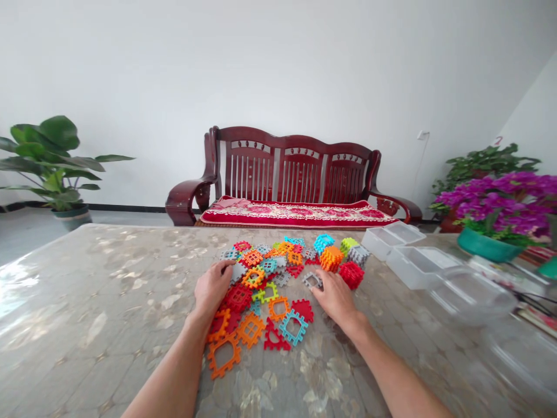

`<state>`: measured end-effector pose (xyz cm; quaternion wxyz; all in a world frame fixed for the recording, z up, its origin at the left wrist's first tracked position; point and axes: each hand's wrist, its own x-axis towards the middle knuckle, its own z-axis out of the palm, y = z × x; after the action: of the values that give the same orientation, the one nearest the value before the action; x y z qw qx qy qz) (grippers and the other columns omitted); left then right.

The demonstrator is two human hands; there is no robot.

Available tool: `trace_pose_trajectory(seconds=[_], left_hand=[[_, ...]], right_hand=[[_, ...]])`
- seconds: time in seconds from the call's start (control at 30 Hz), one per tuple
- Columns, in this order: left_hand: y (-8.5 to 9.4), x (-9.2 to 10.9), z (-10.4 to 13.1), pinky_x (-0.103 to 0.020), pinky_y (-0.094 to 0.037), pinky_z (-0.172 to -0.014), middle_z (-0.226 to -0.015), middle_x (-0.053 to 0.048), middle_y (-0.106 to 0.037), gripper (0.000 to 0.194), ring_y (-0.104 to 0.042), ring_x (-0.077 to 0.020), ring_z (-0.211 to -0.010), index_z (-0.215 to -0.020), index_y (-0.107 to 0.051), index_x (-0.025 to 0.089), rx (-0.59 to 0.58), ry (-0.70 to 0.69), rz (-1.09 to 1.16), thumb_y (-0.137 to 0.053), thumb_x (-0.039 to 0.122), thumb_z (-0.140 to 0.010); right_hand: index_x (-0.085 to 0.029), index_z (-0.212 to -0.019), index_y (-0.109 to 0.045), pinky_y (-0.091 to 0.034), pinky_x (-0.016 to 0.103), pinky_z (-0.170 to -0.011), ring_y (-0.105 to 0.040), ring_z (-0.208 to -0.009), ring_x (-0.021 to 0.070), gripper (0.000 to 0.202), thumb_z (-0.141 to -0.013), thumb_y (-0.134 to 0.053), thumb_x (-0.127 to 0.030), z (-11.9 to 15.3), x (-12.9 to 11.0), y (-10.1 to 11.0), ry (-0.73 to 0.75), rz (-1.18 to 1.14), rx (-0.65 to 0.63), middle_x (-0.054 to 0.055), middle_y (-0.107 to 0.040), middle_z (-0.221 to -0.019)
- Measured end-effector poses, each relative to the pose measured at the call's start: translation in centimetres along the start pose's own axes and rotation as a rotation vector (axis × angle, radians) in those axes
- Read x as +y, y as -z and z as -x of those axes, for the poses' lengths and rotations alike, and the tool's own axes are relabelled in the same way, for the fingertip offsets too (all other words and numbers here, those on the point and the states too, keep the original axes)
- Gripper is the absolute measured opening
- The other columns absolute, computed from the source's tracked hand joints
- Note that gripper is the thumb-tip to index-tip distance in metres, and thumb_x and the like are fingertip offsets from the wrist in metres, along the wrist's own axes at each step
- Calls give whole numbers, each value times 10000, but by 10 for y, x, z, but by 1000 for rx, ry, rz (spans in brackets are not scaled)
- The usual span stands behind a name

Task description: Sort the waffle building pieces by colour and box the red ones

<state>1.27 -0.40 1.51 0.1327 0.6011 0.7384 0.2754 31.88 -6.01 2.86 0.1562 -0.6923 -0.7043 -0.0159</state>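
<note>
Flat plastic pieces with notched edges, in red, orange, blue, green and grey, lie in a loose pile. My left hand is at the pile's left edge, its fingertips by a grey piece; whether it grips that piece is unclear. On the right, my right hand has its fingers closed on a grey piece with an opening. Beyond that hand stand stacks: blue, orange, red, green and grey. An orange frame piece lies nearest me.
Clear plastic boxes with lids stand on the right of the table. Purple flowers in a green pot are beyond them. A wooden bench stands behind the table, a leafy plant at the left.
</note>
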Motion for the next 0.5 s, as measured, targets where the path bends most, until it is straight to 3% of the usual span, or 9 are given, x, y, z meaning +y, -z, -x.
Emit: trace_pose_trajectory(seconds=[0.3,0.5], left_hand=[[-2,-2,-1,-312,-491,-815,-1208,-6,-681,385,-643,-248,-1045,-1106,-679,302,5,-8,8,-388,384,-869],[-3,-3,-4,-317,-486,-800,-1215,-6,-677,395,-647,-249,-1027,-1137,-664,321,-24,26,-5,-384,396,-870]], right_hand=[[-177,-1258,-553,-471,304,-857,-649,-991,222,502,-769,-654,-234,5,3,5,-39,-101,8,93,-698,-1102],[-200,-1252,-553,-502,295,-794,-676,-865,200,509,-756,-647,-267,-2,13,33,-84,-210,129,65,-719,-1034]])
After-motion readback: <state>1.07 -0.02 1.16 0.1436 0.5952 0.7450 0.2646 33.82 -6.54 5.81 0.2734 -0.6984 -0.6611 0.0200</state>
